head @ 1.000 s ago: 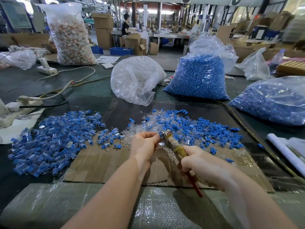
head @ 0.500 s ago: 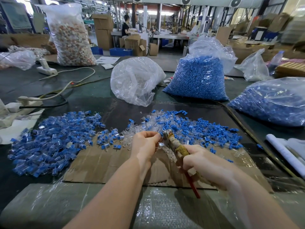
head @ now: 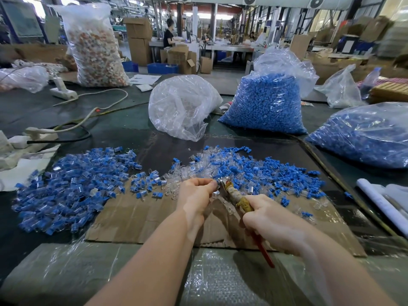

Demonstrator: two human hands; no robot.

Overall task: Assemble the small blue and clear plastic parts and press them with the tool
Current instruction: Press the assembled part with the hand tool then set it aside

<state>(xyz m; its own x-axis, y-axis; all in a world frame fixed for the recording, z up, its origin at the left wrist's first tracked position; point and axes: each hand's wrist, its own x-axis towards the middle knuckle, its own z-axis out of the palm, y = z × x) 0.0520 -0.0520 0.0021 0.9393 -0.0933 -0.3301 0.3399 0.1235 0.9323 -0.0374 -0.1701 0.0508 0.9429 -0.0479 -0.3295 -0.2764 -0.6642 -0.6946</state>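
My right hand [head: 272, 219] grips the taped handles of a plier-like tool [head: 234, 192] with red handle ends. Its metal jaws [head: 221, 181] meet the fingertips of my left hand [head: 195, 193], which pinches a small part at the jaws; the part itself is hidden by my fingers. Behind the hands lies a loose pile of blue and clear parts [head: 254, 171]. To the left spreads a pile of joined blue-and-clear pieces [head: 72, 188].
A cardboard sheet [head: 141, 217] lies under my hands. Behind stand a clear bag [head: 181, 107], a bag of blue parts [head: 265, 104] and another at the right [head: 364, 138]. Power strips and cables [head: 42, 133] lie at the left. White rolls [head: 379, 202] sit at the right edge.
Both hands have stayed together at the tool's jaws, with only a slight shift. The piles have not moved.
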